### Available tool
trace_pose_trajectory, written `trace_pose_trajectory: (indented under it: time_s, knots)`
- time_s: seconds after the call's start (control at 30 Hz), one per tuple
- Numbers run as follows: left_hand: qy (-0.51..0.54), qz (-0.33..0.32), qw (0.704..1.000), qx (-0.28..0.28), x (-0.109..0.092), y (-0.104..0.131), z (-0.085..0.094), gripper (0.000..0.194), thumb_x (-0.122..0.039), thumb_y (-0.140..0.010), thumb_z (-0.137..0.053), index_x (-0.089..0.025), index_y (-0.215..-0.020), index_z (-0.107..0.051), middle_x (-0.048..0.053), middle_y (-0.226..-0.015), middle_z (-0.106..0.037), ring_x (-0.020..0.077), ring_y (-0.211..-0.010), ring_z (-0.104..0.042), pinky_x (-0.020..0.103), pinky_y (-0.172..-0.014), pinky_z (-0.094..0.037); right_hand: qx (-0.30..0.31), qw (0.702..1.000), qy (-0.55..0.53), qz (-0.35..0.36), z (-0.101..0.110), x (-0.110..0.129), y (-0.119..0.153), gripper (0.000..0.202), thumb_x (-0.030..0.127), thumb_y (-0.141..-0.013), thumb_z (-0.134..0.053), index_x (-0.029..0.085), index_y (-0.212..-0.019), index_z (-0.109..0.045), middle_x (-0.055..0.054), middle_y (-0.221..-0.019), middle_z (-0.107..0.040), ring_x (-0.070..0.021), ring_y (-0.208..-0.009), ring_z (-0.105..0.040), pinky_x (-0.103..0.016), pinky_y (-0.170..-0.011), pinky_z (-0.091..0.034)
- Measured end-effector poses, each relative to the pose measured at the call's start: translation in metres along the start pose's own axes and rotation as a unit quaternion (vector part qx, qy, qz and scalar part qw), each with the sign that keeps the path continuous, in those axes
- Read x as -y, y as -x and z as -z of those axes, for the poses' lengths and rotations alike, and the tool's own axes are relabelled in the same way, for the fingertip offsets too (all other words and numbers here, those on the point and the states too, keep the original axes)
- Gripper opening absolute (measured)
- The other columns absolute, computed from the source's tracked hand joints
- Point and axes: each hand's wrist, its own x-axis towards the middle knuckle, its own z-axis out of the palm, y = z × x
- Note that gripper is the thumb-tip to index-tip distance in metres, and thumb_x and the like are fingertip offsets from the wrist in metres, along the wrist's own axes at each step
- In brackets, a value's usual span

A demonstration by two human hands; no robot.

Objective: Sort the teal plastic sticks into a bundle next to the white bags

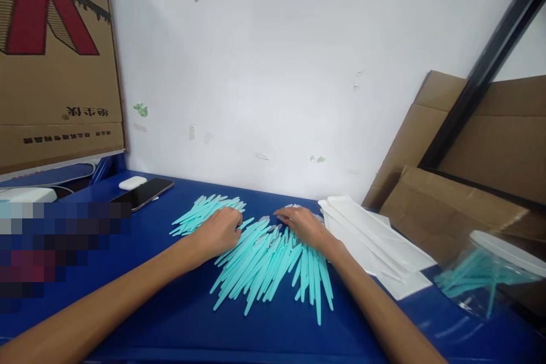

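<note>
Many turquoise plastic sticks with clear tips [264,261] lie fanned out on the blue table [179,318]. A smaller group of the same sticks [205,210] sits behind on the left. My left hand [224,230] is between the two groups, its fingers curled together at a stick's end; what they grip is partly hidden. Over the top right of the larger pile is my right hand [301,224], palm down, fingers reaching left over the clear tips. Whether it grips any stick is hidden.
White paper bags [371,239] lie right of the pile. A clear tub [486,278] holding turquoise sticks stands farther right, near cardboard [452,205]. A phone [149,192] and white case [132,182] are at the back left, below a large carton [60,85].
</note>
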Motion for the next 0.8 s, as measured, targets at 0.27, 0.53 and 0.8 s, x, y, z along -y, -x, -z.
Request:
trace_pose_trajectory:
  time_s: [0.27, 0.53, 0.8]
  knots:
    - [-0.065, -0.017, 0.998, -0.013, -0.001, 0.001, 0.000, 0.024, -0.009, -0.086, -0.039, -0.015, -0.089, -0.062, 0.013, -0.090, -0.064, 0.0248, -0.080, -0.062, 0.033, -0.062, -0.040, -0.067, 0.996, -0.057, 0.017, 0.005, 0.008, 0.000, 0.031, 0.024, -0.099, -0.046, 0.027, -0.127, -0.058, -0.005, -0.104, -0.069, -0.0182, -0.094, -0.067, -0.029, -0.079, -0.053]
    - [0.042, -0.068, 0.993, -0.085, -0.003, 0.000, 0.000, 0.031, -0.019, -0.098, -0.031, -0.016, -0.110, -0.059, 0.011, -0.101, -0.065, 0.0266, -0.101, -0.057, 0.039, -0.088, -0.043, -0.096, 0.993, -0.063, 0.001, 0.014, 0.023, -0.001, 0.033, 0.025, -0.098, -0.047, 0.028, -0.130, -0.054, -0.004, -0.105, -0.070, -0.0174, -0.094, -0.068, -0.029, -0.079, -0.053]
    - [0.071, -0.091, 0.990, -0.079, -0.006, 0.003, -0.001, 0.034, -0.030, -0.098, -0.037, -0.018, -0.114, -0.064, 0.010, -0.105, -0.064, 0.0236, -0.094, -0.061, 0.034, -0.079, -0.047, -0.129, 0.990, -0.051, 0.025, 0.011, 0.026, -0.003, 0.029, 0.025, -0.097, -0.052, 0.027, -0.126, -0.056, -0.002, -0.101, -0.072, -0.0183, -0.097, -0.067, -0.034, -0.090, -0.049]
